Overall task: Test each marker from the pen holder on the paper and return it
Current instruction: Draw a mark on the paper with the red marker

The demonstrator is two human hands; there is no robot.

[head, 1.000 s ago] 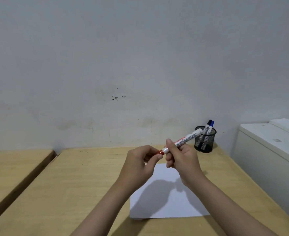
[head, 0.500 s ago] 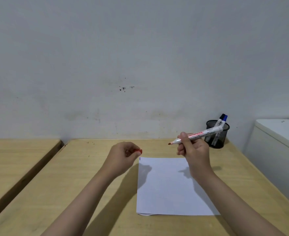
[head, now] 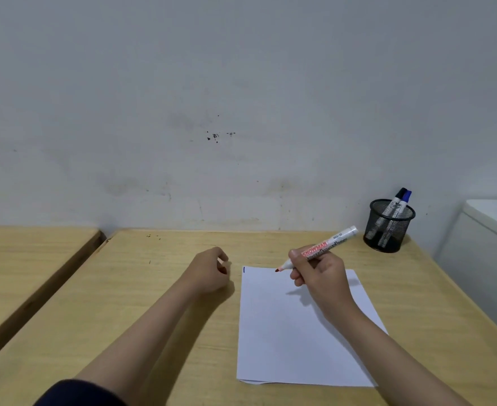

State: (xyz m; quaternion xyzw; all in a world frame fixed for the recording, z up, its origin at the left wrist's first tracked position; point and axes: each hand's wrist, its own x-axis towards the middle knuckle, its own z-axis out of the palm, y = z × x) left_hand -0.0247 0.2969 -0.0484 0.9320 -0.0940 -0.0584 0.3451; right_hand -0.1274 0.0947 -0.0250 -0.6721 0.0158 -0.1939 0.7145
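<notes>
Marker point(head: 323, 249) uncapped, clamped in right hand point(head: 320, 273), tip over paper point(head: 294, 332) far edge. Left hand point(head: 209, 271) curled, likely on cap. I'd press lightly, short stroke.

Cap hidden in left hand point(head: 209, 272) (curled closed).

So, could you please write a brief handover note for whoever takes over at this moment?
Right hand: holds the uncapped red marker, tip at the paper's top edge.
Left hand: curled on the table beside the paper; the cap is not visible, possibly inside it.
Pen holder: back right, two capped markers inside.
Done: a short blue mark at the paper's top left corner.
Left: make the red stroke, recap, return it, then test any untested marker.
</notes>
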